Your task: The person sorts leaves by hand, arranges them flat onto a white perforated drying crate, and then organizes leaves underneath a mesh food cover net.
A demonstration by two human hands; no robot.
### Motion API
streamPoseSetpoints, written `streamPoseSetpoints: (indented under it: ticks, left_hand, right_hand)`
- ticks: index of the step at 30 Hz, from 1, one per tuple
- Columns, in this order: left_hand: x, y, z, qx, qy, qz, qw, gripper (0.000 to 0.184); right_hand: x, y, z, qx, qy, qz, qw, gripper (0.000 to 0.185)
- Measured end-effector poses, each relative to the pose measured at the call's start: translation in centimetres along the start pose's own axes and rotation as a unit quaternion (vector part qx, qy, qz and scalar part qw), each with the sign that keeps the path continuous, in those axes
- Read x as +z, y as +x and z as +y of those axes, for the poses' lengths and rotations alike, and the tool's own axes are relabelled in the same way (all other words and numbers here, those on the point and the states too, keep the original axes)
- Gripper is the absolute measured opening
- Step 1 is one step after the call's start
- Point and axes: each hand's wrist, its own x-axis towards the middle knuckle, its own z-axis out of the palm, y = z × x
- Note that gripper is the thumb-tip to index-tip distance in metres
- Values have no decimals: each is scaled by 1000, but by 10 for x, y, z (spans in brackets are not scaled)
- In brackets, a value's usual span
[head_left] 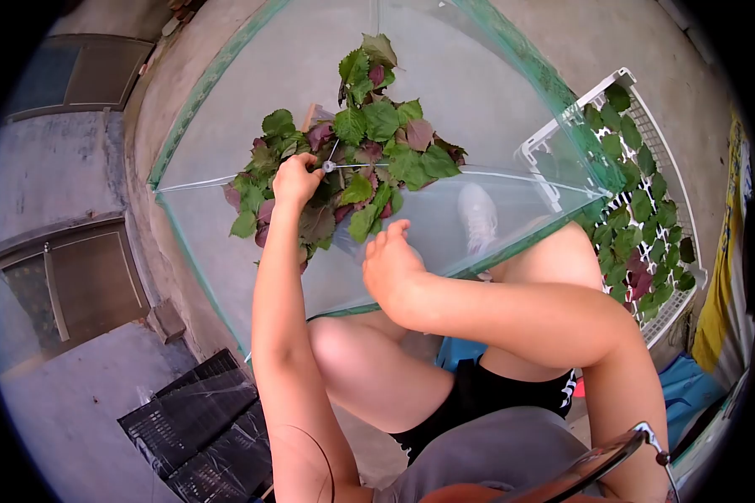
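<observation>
Green and purple toothed leaves (382,122), like perilla, are heaped around the white hub of a see-through mesh food cover (445,50) with a green border and thin white ribs. My left hand (296,178) is among the leaves on the left, its thumb and fingers pinched together just beside the hub. What lies between those fingertips, if anything, is too small to make out. Lower and to the right, my right hand (392,264) hovers over the near part of the mesh, below the leaves. Its fingers stretch forward, slightly apart, with nothing seen in them.
At the right stands a white plastic crate (678,180) with more leaves spread on it, partly overlapped by the mesh. My knees are under the cover's near edge, and a white shoe (478,220) shows through it. Black plastic-wrapped crates (197,419) sit at lower left.
</observation>
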Motion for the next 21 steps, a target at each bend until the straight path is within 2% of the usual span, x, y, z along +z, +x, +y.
streamPoseSetpoints:
  ticks: [3,5,6,7,10,12,15,16,19,21]
  left_hand:
    - [-11,-5,-19,11,-179,15,984,24]
    - [-8,2,-47,-39,-319,3,947,24]
    - [-17,-7,-40,-70,-393,0,917,23]
    - [-18,-4,-52,-93,-414,-24,905,18]
    - [-27,-19,-44,-117,-473,7,873,25]
    - [-32,-26,-42,-190,-516,11,835,30]
    - [-29,-35,-46,-158,-570,13,806,32]
    - [-31,-40,-43,-147,-614,5,776,27]
    - [-42,-48,-36,-137,-649,18,748,21]
    - [-50,-49,-35,-123,-645,21,754,21]
  right_hand:
    - [-2,-1,5,8,5,-4,1000,56]
    - [-1,-1,6,14,3,-4,1000,55]
    - [0,0,5,11,5,-3,1000,55]
    - [2,2,4,8,2,-4,1000,54]
    - [6,6,0,5,-4,-5,1000,52]
    - [4,6,-3,2,-5,-4,1000,51]
    - [-2,5,-1,-4,-3,-6,1000,51]
    - [-2,5,1,-4,10,-8,1000,52]
    - [-11,1,13,-6,33,-8,999,51]
    - [-14,2,20,-8,42,-6,999,51]
